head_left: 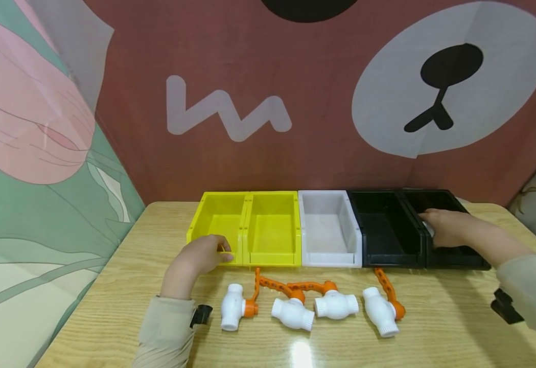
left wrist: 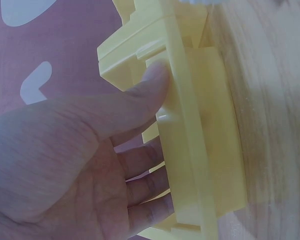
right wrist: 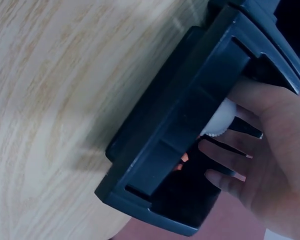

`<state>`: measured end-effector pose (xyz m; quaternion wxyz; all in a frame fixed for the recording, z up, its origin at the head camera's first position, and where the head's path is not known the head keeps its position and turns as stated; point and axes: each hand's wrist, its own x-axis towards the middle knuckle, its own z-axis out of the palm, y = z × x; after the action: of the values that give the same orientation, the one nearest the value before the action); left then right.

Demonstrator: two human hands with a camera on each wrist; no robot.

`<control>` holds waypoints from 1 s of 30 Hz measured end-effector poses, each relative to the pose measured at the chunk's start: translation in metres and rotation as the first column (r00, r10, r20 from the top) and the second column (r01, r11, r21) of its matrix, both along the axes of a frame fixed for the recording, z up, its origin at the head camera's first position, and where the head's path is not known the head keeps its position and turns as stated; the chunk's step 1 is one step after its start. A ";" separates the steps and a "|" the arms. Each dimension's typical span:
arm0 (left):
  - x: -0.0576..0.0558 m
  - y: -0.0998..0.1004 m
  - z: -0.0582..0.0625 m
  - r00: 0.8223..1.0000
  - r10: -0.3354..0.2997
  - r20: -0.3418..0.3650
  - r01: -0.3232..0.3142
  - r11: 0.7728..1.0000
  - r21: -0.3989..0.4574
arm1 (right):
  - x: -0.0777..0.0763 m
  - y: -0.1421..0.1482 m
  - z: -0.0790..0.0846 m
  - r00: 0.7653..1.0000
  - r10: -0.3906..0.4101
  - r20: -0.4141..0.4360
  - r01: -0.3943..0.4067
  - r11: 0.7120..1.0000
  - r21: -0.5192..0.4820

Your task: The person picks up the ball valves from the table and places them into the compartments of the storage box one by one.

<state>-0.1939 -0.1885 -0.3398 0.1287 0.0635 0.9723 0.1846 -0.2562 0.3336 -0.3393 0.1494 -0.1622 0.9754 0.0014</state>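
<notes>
My left hand grips the front wall of the leftmost yellow bin. In the left wrist view, the thumb lies on the wall's outer face and the fingers reach inside. Within the rightmost black bin, my right hand holds a white ball valve between thumb and fingers. A bit of orange shows low in that bin; the rest is hidden by the wall and hand. Several white ball valves with orange handles lie on the table before the bins, among them one at the left and one at the right.
Between the hands stand a second yellow bin, a white bin and another black bin, side by side in one row. They rest on a wooden table, with a printed cloth hanging behind.
</notes>
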 end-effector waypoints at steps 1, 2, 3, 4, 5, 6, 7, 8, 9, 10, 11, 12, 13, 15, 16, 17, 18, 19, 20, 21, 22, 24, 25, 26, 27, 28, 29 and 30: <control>0.000 0.000 0.000 1.000 0.000 0.001 0.000 1.000 0.001 | 0.000 0.000 0.001 1.000 0.003 -0.006 -0.003 1.000 -0.004; 0.000 0.000 0.000 1.000 -0.001 0.001 0.001 1.000 0.001 | 0.001 0.000 0.002 1.000 0.008 -0.014 -0.008 1.000 -0.005; 0.000 -0.001 0.000 1.000 -0.002 0.000 0.002 1.000 0.001 | 0.001 0.000 0.004 1.000 0.015 -0.020 -0.015 1.000 -0.003; 0.000 -0.001 0.000 1.000 -0.001 0.000 0.001 1.000 0.000 | 0.002 0.000 0.005 0.999 0.022 -0.031 -0.022 1.000 0.005; 0.001 -0.001 0.000 1.000 -0.001 0.001 0.001 1.000 0.000 | 0.002 0.000 0.007 0.999 0.030 -0.040 -0.030 1.000 0.011; 0.001 -0.001 0.000 1.000 0.000 0.001 0.000 1.000 -0.001 | 0.002 0.000 0.008 0.999 0.031 -0.042 -0.031 0.999 0.012; 0.001 -0.001 0.000 1.000 0.000 0.000 0.000 1.000 -0.003 | 0.003 0.000 0.010 0.998 0.035 -0.042 -0.035 0.999 0.014; 0.001 -0.001 0.000 1.000 0.000 0.000 0.000 1.000 -0.004 | 0.004 0.000 0.011 0.999 0.036 -0.039 -0.035 0.999 0.017; 0.001 -0.001 0.000 1.000 0.000 0.001 0.000 1.000 -0.005 | 0.004 0.000 0.013 0.998 0.039 -0.040 -0.038 0.999 0.021; 0.001 -0.001 0.000 1.000 0.001 0.002 -0.001 1.000 -0.006 | 0.005 0.001 0.014 0.998 0.041 -0.047 -0.040 0.999 0.023; 0.001 -0.001 0.000 1.000 0.002 0.002 -0.002 1.000 -0.006 | 0.007 0.001 0.015 0.998 0.043 -0.048 -0.042 0.999 0.025; 0.001 -0.001 0.000 1.000 0.001 0.002 -0.001 1.000 -0.007 | 0.008 0.001 0.016 0.998 0.041 -0.049 -0.040 0.999 0.030; 0.001 -0.001 0.001 1.000 -0.001 0.002 0.001 1.000 -0.006 | 0.010 0.002 0.017 0.997 0.044 -0.057 -0.042 0.998 0.038; 0.001 0.000 0.001 1.000 -0.002 0.002 0.002 1.000 -0.007 | 0.013 0.003 0.019 0.996 0.048 -0.076 -0.044 0.998 0.051; 0.001 0.000 0.001 1.000 -0.002 0.002 0.002 1.000 -0.008 | 0.015 0.003 0.020 0.995 0.048 -0.085 -0.044 0.998 0.054; 0.000 0.000 0.001 1.000 -0.002 0.001 0.002 1.000 -0.008 | 0.017 0.003 0.021 0.995 0.049 -0.092 -0.044 0.997 0.059; 0.000 0.000 0.001 1.000 -0.003 0.000 0.003 1.000 -0.009 | 0.019 0.003 0.022 0.994 0.053 -0.099 -0.048 0.997 0.060; 0.000 0.000 0.001 1.000 -0.003 -0.001 0.003 1.000 -0.010 | 0.020 0.004 0.022 0.992 0.061 -0.108 -0.055 0.997 0.060; 0.000 0.000 0.001 1.000 0.000 0.000 0.000 1.000 -0.011 | 0.022 0.004 0.023 0.991 0.069 -0.117 -0.063 0.996 0.058; 0.000 0.000 0.001 1.000 0.001 0.000 -0.001 1.000 -0.010 | 0.024 0.004 0.023 0.989 0.076 -0.126 -0.069 0.996 0.056; 0.000 0.000 0.001 1.000 0.001 0.000 -0.001 1.000 -0.011 | 0.026 0.004 0.024 0.987 0.082 -0.137 -0.075 0.996 0.054; 0.000 0.000 0.000 1.000 0.002 -0.001 -0.002 1.000 -0.014 | 0.029 0.004 0.025 0.983 0.095 -0.157 -0.088 0.995 0.051; 0.000 0.000 0.000 1.000 0.003 -0.002 -0.003 1.000 -0.014 | 0.032 0.004 0.025 0.980 0.098 -0.172 -0.090 0.994 0.054; 0.000 0.000 0.000 1.000 0.003 -0.003 -0.003 1.000 -0.014 | 0.034 0.005 0.025 0.978 0.098 -0.186 -0.089 0.994 0.059; 0.000 0.000 0.000 1.000 0.004 -0.004 -0.004 1.000 -0.016 | 0.037 0.005 0.026 0.974 0.103 -0.203 -0.092 0.994 0.064; 0.000 0.000 -0.001 1.000 0.004 -0.005 -0.004 1.000 -0.017 | 0.039 0.006 0.026 0.970 0.107 -0.219 -0.092 0.993 0.074; 0.000 0.000 -0.001 1.000 0.005 -0.006 -0.005 1.000 -0.017 | 0.042 0.006 0.025 0.965 0.109 -0.237 -0.092 0.992 0.083; 0.000 0.000 -0.001 1.000 0.006 -0.006 -0.006 1.000 -0.018 | 0.044 0.006 0.025 0.960 0.109 -0.257 -0.087 0.992 0.094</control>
<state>-0.1944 -0.1884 -0.3410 0.1259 0.0602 0.9744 0.1760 -0.2117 0.3395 -0.3143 0.0258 -0.2025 0.9764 0.0700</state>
